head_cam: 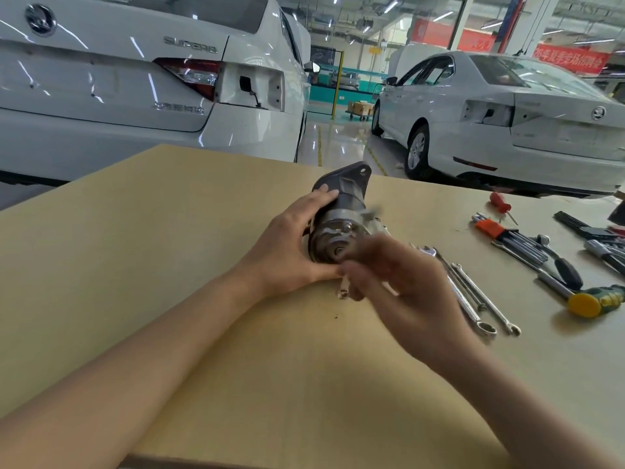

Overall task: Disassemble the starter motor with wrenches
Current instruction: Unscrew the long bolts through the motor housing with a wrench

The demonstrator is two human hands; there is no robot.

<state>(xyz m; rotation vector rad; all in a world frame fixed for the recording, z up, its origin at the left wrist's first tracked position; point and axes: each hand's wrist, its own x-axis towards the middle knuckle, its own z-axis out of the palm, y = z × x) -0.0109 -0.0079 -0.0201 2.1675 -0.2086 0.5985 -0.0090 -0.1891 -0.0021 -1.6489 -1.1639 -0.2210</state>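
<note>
Behind the pale wooden table (169, 265) stand two white cars (118, 96) on a glossy workshop floor. At the table's middle lies the starter motor (341, 211) on its side, dark cast flange far, dull metal end cap near. The left hand (291, 242) curls round its left flank, steadying it. The right hand (402, 286), blurred, pinches a small wrench (342, 288) near the end cap; whether it sits on a bolt I cannot tell. Risk: the round housing may roll under torque if the left grip slackens, or the wrench may slip off a fastener. To the right lie slim chrome spanners (473, 292), a hex key set (514, 236), a red screwdriver (500, 202) and a yellow-faced mallet (595, 301).
</note>
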